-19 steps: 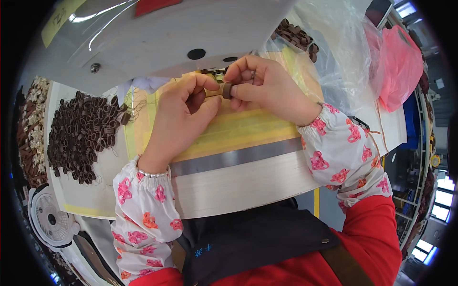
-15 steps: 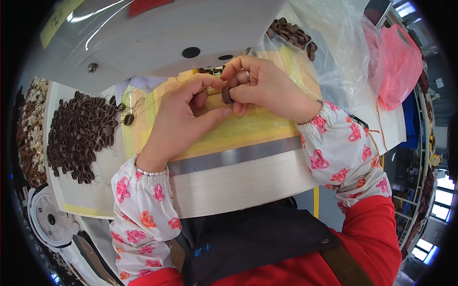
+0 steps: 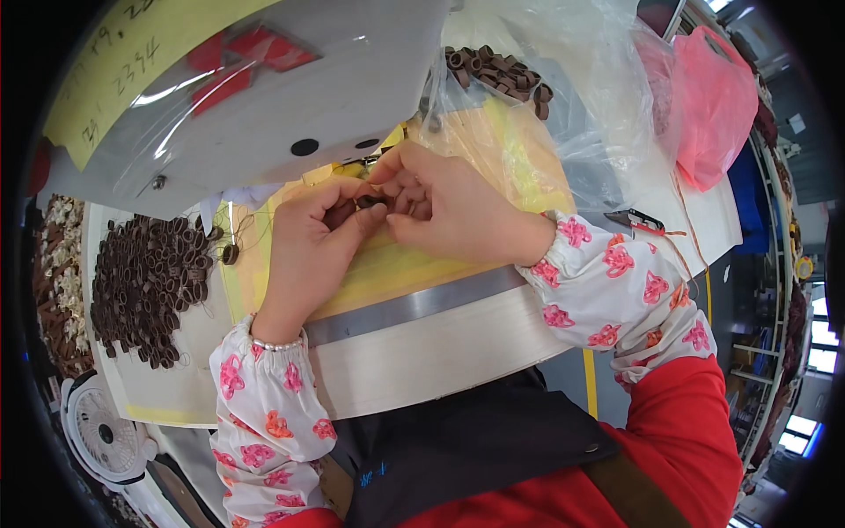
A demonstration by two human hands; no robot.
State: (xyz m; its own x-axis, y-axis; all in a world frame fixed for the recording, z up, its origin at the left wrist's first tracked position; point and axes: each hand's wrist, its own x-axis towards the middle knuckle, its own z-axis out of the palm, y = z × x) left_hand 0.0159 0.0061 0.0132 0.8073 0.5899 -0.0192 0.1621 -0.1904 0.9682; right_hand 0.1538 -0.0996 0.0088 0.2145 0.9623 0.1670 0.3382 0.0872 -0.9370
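Observation:
A small dark brown loop (image 3: 371,201) is pinched between the thumb and fingers of my left hand (image 3: 310,242). My right hand (image 3: 458,211) is curled close against it, its fingertips meeting the loop's right side; whether they grip it too is partly hidden. Both hands are just above the yellow-taped work surface (image 3: 387,268), in front of the grey-white sewing machine (image 3: 290,97). To the left lies a big pile of similar brown loops (image 3: 145,286), with loose threads among them.
More brown loops (image 3: 502,75) lie at the back right beside clear plastic sheeting (image 3: 590,114). Further right are a pink plastic bag (image 3: 715,106) and a black cutter-like tool (image 3: 635,221). A white fan (image 3: 104,431) stands at the lower left. A metal strip (image 3: 422,302) edges the work surface.
My view has shifted, so the machine sits lower and further left. The loop has turned and now sits in my left fingertips, while my right fingers have curled in.

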